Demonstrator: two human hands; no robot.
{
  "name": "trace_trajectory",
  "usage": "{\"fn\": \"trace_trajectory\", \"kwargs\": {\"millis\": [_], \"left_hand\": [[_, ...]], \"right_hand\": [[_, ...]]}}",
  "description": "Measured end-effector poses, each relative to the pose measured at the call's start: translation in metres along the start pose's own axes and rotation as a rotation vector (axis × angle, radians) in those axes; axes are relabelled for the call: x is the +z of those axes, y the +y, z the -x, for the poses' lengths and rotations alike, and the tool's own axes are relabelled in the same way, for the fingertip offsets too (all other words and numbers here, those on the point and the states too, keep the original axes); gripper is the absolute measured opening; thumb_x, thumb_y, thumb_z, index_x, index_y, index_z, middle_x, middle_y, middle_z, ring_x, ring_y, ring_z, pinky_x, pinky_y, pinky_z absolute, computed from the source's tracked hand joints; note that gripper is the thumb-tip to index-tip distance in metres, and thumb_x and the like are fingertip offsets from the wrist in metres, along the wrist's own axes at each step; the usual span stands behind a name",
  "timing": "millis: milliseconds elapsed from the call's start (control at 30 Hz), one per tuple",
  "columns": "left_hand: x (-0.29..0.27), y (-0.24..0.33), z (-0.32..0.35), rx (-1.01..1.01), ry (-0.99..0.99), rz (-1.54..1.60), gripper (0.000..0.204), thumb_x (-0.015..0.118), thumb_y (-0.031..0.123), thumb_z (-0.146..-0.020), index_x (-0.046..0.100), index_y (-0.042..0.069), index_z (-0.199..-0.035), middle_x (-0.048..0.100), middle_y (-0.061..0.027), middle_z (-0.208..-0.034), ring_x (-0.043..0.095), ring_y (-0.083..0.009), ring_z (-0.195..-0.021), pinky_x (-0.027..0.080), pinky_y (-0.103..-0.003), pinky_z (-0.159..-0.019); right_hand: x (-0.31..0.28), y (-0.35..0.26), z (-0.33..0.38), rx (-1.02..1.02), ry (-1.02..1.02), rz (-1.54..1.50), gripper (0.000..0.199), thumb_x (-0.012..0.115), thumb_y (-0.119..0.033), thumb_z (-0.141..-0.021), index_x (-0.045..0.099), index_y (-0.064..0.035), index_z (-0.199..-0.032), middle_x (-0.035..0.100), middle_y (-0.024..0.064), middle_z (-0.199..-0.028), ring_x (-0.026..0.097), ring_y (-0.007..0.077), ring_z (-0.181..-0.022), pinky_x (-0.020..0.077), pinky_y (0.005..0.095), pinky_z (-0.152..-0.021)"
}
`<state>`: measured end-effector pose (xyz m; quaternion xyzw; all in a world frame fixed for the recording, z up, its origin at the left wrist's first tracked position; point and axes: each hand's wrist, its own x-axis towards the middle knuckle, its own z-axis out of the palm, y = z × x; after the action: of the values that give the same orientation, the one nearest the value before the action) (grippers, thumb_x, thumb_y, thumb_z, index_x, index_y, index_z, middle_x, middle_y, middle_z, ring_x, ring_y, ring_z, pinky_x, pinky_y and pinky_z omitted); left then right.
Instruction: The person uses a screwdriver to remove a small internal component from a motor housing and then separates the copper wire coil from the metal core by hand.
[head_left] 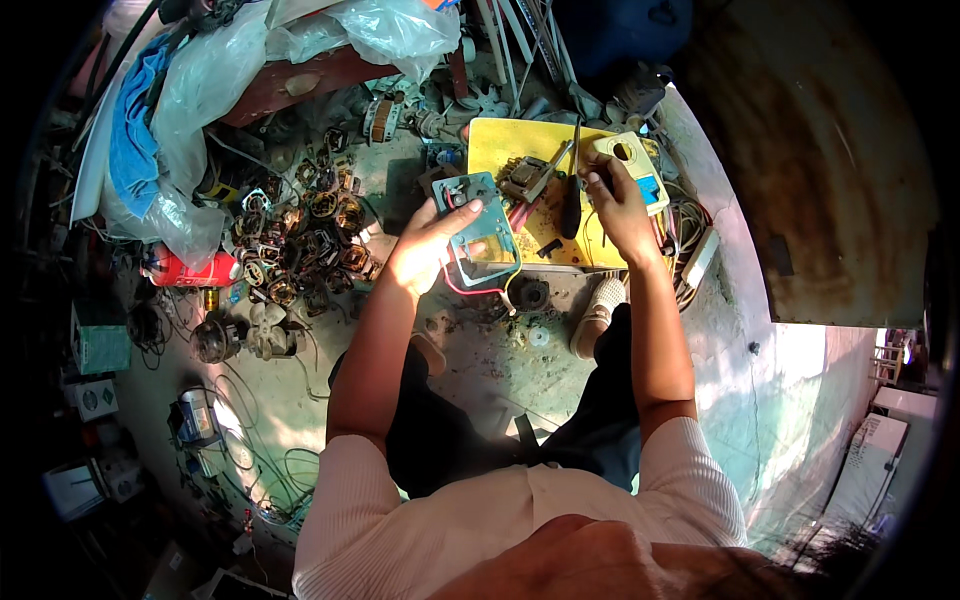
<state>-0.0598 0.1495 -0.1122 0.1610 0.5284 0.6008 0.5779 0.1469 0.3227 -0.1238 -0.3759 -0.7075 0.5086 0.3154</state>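
My left hand [430,245] grips a grey-green panel [492,222] by its left side, thumb on top. The panel has a large rectangular opening at its lower end, and red and yellow wires [478,291] loop down from it. My right hand [622,205] is closed in a pinch over the right part of a yellow board [490,140]; whatever the fingertips hold is too small to make out. Beside those fingers lie a dark-handled screwdriver [571,212] and red-handled pliers [524,212]. A cream casing [655,195] with a round hole and a blue patch sits just behind that hand.
Motor stators and copper coils [320,205] are heaped on the floor to the left, near a red cylinder [195,268] and a small fan motor [270,335]. A coiled cable [685,225] lies right of the board. Loose wires [270,450] trail over the floor at lower left.
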Motion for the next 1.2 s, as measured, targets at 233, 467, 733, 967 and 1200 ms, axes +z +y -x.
{"fn": "trace_trajectory", "kwargs": {"millis": [233, 467, 733, 967, 1200], "left_hand": [[-0.011, -0.002, -0.005, 0.154, 0.041, -0.151, 0.035, 0.067, 0.02, -0.092, 0.056, 0.008, -0.123, 0.064, 0.0004, -0.11, 0.061, -0.0101, -0.097, 0.053, -0.03, -0.079], [0.003, -0.005, -0.005, 0.305, 0.128, -0.282, 0.038, 0.068, 0.015, -0.09, 0.057, 0.006, -0.126, 0.066, 0.0009, -0.103, 0.062, -0.0057, -0.085, 0.054, -0.024, -0.069], [0.005, -0.004, -0.002, 0.365, 0.143, -0.374, 0.031, 0.067, 0.013, -0.09, 0.06, 0.002, -0.119, 0.067, 0.0019, -0.093, 0.057, -0.0025, -0.079, 0.048, -0.021, -0.066], [0.005, -0.004, -0.001, 0.431, 0.099, -0.363, 0.028, 0.066, 0.008, -0.09, 0.061, 0.0, -0.116, 0.066, 0.0026, -0.09, 0.054, -0.0021, -0.076, 0.045, -0.02, -0.069], [0.001, 0.003, 0.005, 0.361, 0.088, -0.459, 0.039, 0.066, 0.011, -0.089, 0.058, 0.0, -0.125, 0.068, 0.0003, -0.093, 0.054, -0.0033, -0.072, 0.045, -0.022, -0.066]], "right_hand": [[-0.001, -0.03, 0.003, 0.198, 0.02, -0.486, 0.029, 0.043, -0.032, -0.105, 0.053, -0.004, -0.104, 0.07, 0.0118, -0.087, 0.063, 0.0117, -0.068, 0.0488, 0.0221, -0.062], [0.029, -0.035, 0.02, -0.025, 0.018, -0.369, 0.024, 0.058, -0.027, -0.099, 0.05, -0.0068, -0.088, 0.051, -0.0015, -0.063, 0.043, 0.0037, -0.046, 0.0336, 0.0201, -0.041], [0.044, -0.036, 0.034, -0.053, -0.065, -0.305, 0.023, 0.065, -0.016, -0.094, 0.066, -0.0011, -0.112, 0.065, -0.0012, -0.09, 0.054, 0.0027, -0.074, 0.0464, 0.0191, -0.063], [0.041, -0.033, 0.034, -0.043, -0.092, -0.218, 0.021, 0.065, -0.014, -0.094, 0.065, 0.0003, -0.109, 0.062, -0.002, -0.086, 0.05, 0.0024, -0.07, 0.0433, 0.0184, -0.062], [0.04, -0.033, 0.033, -0.037, -0.127, -0.237, 0.02, 0.065, -0.013, -0.093, 0.065, 0.0004, -0.108, 0.06, -0.0027, -0.083, 0.049, 0.0024, -0.069, 0.0426, 0.0186, -0.061]]}}
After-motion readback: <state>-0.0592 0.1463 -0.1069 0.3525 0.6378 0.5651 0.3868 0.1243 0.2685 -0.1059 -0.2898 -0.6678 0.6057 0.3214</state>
